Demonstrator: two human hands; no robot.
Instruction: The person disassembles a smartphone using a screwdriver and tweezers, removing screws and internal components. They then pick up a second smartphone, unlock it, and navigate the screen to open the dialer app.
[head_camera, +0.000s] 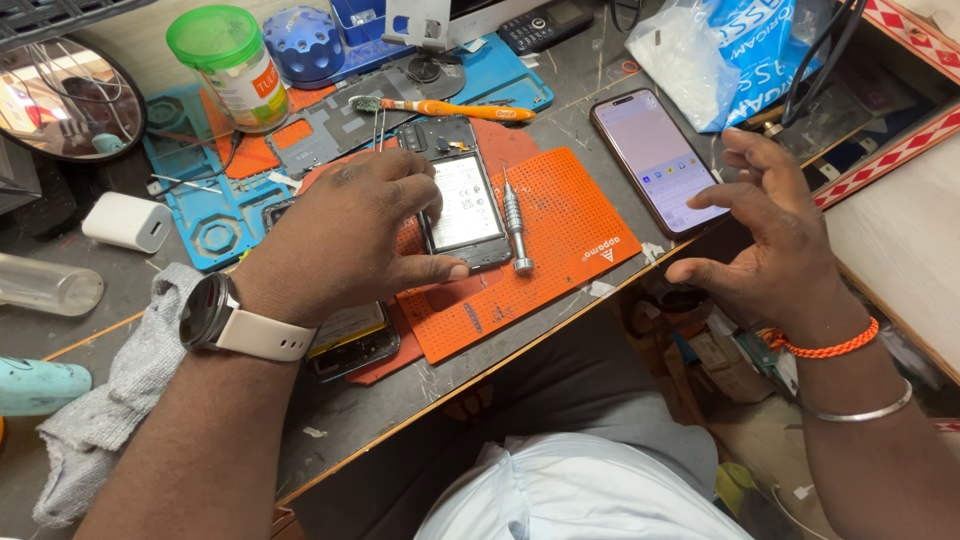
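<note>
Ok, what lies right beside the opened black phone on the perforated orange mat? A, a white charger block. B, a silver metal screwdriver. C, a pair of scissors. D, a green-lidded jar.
B: the silver metal screwdriver lies along the right edge of the opened black phone on the perforated orange mat, which the left hand steadies.

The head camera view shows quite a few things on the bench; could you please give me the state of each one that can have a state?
Opened phone: back cover off, insides exposed, lying on the orange mat.
Second phone: screen lit, face up.
Jar: green lid on, upright.
Screwdriver: lying flat beside the opened phone.
Brush: lying flat.
Left hand: resting on the opened phone.
Right hand: empty, fingers spread, raised off the bench.
</note>
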